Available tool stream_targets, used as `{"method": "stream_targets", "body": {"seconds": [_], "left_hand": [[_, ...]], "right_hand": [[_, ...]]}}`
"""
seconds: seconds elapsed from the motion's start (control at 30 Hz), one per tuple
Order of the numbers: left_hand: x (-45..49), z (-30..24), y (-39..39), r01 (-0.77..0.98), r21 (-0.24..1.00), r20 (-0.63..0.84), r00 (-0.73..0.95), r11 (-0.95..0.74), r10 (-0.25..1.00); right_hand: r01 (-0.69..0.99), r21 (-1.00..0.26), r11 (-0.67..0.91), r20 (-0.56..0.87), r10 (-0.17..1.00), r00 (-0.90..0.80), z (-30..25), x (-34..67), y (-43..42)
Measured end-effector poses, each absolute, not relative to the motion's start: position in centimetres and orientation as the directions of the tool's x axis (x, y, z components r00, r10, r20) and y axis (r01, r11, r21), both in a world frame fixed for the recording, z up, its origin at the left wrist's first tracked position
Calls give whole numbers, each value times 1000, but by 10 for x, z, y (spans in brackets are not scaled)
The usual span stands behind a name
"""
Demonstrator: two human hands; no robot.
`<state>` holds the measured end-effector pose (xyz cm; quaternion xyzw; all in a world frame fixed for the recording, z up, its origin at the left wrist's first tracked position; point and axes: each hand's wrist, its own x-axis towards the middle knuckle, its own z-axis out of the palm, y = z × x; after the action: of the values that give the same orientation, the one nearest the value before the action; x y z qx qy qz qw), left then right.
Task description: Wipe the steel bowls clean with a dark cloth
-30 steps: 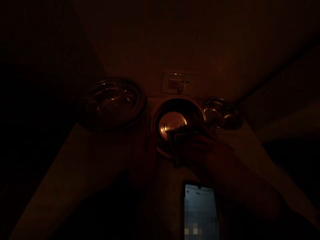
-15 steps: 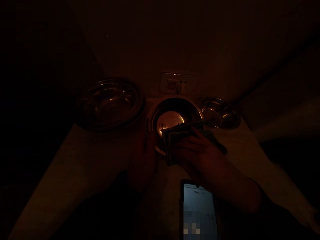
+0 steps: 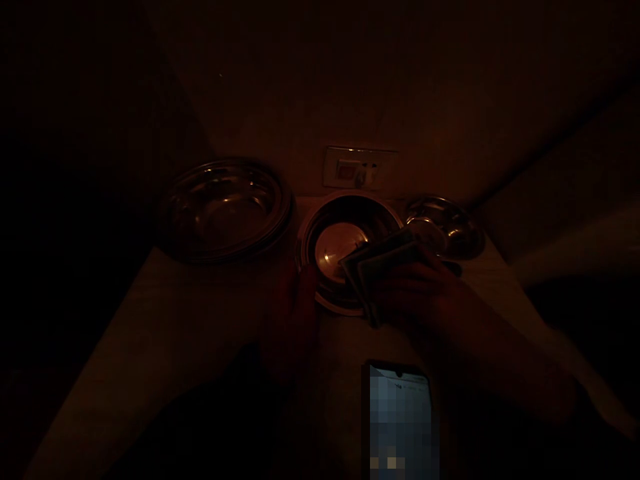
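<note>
In very dim light a round, deep metal dish (image 3: 360, 212) stands in the middle of the table, its bottom shining. At its left rim rests my left hand (image 3: 291, 310), thumb side up; its fingers are mostly lost in the dark, so I cannot tell how firmly they grip. My right hand (image 3: 420, 287) is closed on a dark folded cloth (image 3: 383, 263) with pale edges. The cloth lies over the right side of the dish, and its corner reaches in toward the shiny bottom.
A stack of wide metal plates (image 3: 265, 243) sits at the left. A smaller metal dish (image 3: 463, 233) stands at the right. A lit phone (image 3: 403, 413) lies at the front of the pale table (image 3: 125, 320). A socket plate (image 3: 360, 167) is on the wall behind.
My right hand and the cloth have shifted right and slightly up, uncovering more of the dish's front rim. My left hand stays at the left rim. The picture is darker.
</note>
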<state>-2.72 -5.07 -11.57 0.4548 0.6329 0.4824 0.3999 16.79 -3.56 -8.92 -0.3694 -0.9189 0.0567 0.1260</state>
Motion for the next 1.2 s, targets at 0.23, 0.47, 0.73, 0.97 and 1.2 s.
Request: {"method": "stream_targets", "body": {"seconds": [0.23,0.47,0.73,0.97,1.2], "left_hand": [[-25,-117,-55,213,969,-62,-276,124,959],[-26,-118,-52,209,965,-103,-251,158,962],[-26,-118,-51,198,966,-113,-262,167,958],[-24,-117,-52,208,967,-90,-260,146,962],[-25,-121,-49,78,980,-163,-226,185,960]], "right_hand": [[633,-232,738,198,673,-713,-98,144,-42],[658,-220,720,179,693,-699,-91,151,-43],[683,-222,696,136,716,-685,-88,157,-40],[662,-242,710,167,702,-692,-98,135,-46],[610,-205,766,189,642,-743,-96,150,-43]]}}
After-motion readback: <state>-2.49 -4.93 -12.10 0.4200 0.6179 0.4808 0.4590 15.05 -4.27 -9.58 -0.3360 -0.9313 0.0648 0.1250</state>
